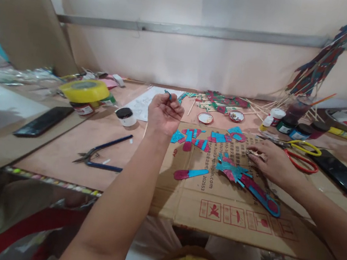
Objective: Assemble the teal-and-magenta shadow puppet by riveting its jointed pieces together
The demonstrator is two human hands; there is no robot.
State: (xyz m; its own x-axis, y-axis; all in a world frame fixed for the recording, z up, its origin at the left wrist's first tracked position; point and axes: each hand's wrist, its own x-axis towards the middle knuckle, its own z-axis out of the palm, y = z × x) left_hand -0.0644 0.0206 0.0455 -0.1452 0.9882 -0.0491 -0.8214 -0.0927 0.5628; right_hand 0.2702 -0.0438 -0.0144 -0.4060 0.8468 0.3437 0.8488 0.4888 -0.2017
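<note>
My left hand is raised with its palm turned up, fingers closed on a small blue piece, mostly covered by them. Close to the cardboard, my right hand has its fingers bent together; something small and dark may be at the tips, too small to name. Beside it lies a blue and magenta painted cutout figure with a long strip. More painted cutouts are spread on the flattened cardboard, including a separate two-coloured piece.
Blue-handled snips lie at left near a black-lidded jar and yellow tape. Scissors and a phone sit at right. Two lids of small bits, painted sticks and paint jars stand behind.
</note>
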